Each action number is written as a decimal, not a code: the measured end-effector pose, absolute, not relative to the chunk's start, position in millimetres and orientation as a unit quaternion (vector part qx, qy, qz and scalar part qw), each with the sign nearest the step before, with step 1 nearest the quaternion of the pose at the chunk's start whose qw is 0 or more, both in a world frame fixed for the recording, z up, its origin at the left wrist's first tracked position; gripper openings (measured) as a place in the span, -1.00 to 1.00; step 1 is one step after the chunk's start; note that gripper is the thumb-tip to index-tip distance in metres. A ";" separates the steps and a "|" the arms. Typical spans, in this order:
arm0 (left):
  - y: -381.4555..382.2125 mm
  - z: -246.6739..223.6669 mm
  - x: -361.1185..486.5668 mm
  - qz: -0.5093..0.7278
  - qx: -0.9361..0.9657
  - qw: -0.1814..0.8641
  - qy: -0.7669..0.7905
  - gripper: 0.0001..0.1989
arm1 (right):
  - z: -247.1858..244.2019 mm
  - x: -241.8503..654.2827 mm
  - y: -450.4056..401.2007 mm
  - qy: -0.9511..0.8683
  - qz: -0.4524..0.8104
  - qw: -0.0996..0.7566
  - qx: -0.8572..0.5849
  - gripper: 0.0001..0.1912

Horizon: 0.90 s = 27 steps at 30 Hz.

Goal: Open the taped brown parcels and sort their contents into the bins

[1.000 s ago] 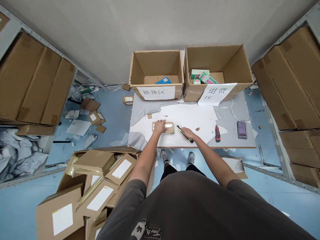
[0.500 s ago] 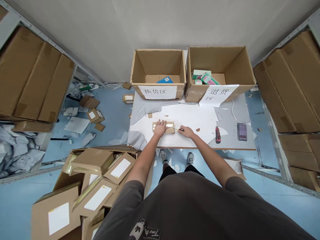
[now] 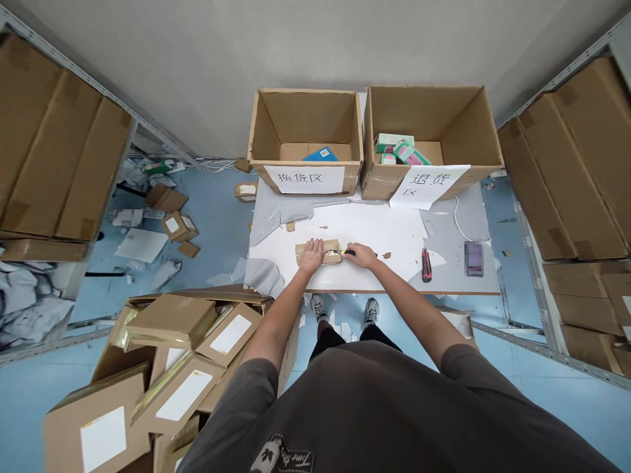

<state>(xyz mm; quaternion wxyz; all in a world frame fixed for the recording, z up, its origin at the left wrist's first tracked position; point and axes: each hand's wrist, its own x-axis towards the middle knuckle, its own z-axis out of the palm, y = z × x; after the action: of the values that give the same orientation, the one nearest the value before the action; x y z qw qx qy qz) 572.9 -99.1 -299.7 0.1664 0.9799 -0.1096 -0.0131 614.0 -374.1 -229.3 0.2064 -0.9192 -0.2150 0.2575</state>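
A small taped cardboard box (image 3: 332, 259) lies flat on the white-covered table. My left hand (image 3: 311, 255) rests across its left half, fingers stretched out and pressing on the top. In my right hand (image 3: 361, 255) is a utility knife (image 3: 349, 252) with a black and yellow handle, the fingers closed around it. The knife points left, its tip over the right part of the box top, where the tape shines. Whether the blade is in the tape is too small to tell.
Two large open cartons stand at the back: the left carton (image 3: 305, 177) holds a blue box, the right carton (image 3: 377, 180) several green-and-pink boxes. A red-black cutter (image 3: 426, 265) and a phone (image 3: 474, 259) lie on the right. Parcels (image 3: 172, 318) fill a carton at lower left.
My right hand and the knife have moved left over the box. The fingers of my left hand lie flatter on it. The whole view has shifted slightly.
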 end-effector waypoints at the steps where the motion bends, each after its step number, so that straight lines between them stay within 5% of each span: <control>1: -98.9 -300.5 572.8 -0.013 0.980 0.167 -0.109 -0.48 | -230.4 613.6 -372.7 -0.215 0.257 0.209 -0.919 -0.76; 27: -105.2 -303.5 571.0 -0.023 0.977 0.193 -0.085 -0.48 | -226.9 669.6 -390.5 -0.339 0.247 0.180 -0.890 -0.75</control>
<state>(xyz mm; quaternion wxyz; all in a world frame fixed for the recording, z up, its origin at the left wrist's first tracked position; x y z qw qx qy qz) 571.0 -105.2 -303.5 0.1926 0.9773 -0.0850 -0.0231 669.6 -390.5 -226.9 0.1802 -0.8900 -0.3385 0.2468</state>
